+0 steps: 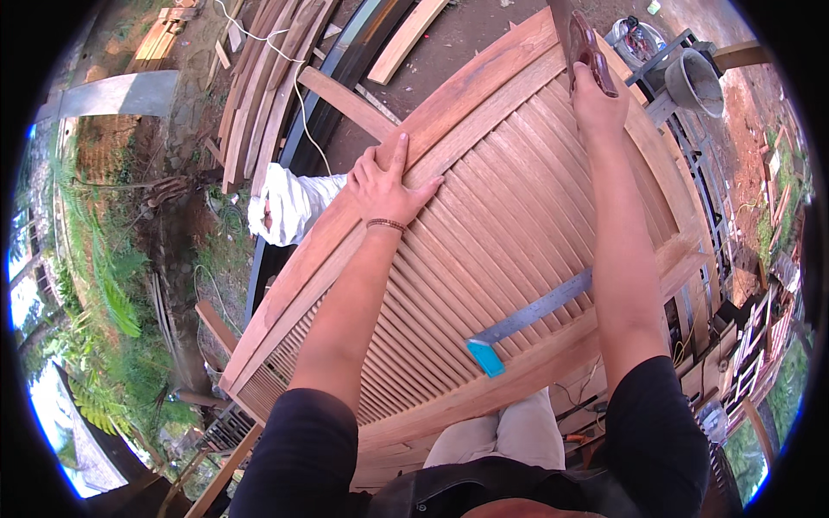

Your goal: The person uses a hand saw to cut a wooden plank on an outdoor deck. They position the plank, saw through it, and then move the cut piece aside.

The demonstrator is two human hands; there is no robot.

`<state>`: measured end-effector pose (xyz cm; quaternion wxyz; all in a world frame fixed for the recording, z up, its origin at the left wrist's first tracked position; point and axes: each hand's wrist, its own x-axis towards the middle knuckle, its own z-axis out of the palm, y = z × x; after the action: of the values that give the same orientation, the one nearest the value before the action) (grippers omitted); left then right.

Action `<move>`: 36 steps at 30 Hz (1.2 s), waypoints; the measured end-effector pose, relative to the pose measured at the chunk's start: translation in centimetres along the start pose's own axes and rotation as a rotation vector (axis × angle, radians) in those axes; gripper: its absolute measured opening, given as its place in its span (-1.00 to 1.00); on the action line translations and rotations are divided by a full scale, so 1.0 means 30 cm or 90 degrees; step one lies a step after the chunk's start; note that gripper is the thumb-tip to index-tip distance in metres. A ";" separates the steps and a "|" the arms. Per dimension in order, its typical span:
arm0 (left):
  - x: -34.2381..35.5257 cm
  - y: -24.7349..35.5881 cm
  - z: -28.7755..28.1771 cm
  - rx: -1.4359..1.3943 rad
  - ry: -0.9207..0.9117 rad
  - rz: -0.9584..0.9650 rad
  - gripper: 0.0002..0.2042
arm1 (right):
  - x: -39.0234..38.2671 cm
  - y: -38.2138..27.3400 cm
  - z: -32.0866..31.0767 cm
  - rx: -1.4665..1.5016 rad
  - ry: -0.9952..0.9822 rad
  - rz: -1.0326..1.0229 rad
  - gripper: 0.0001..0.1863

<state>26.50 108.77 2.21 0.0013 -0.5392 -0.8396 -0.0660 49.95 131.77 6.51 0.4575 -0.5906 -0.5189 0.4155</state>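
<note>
A louvered wooden panel (pixel 509 190), with many slats inside a plain frame, lies spread out before me. My left hand (pixel 386 192) rests on its far-left frame rail, fingers apart and holding nothing. At the panel's far end, my right hand (pixel 598 110) is wrapped round the brown handle of a handsaw (pixel 591 53). The saw's blade stands over the end of the frame; its upper part runs out of view, and I cannot tell whether the teeth touch the wood. On the slats between my arms lies a try square (pixel 485 356) with a metal blade and a blue stock.
Long boards (pixel 259 104) are stacked on the ground at the far left, with a white cable (pixel 304 116) across them. White cloth (pixel 298 203) hangs beside the panel's left edge. A grey bucket (pixel 693 84) and a pail of odds and ends (pixel 636 41) stand at the far right.
</note>
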 end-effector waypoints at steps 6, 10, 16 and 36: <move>-0.055 -0.052 -0.011 0.029 -0.021 -0.041 -0.06 | -0.510 -0.007 -0.243 0.047 -0.037 0.086 -0.86; -0.040 -0.042 -0.011 0.031 0.032 -0.009 -0.08 | -0.371 0.051 -0.140 -0.039 0.012 -0.003 -0.82; 0.005 0.027 -0.013 0.028 0.025 0.014 -0.06 | 0.028 -0.024 -0.013 -0.015 0.003 0.021 -0.74; -0.027 -0.042 -0.011 0.055 0.040 0.014 -0.07 | -0.387 0.060 -0.160 0.011 -0.009 0.035 -0.76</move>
<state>25.68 107.49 2.34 0.0513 -0.5452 -0.8354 -0.0466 53.64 119.63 6.09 0.4473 -0.5980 -0.5017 0.4365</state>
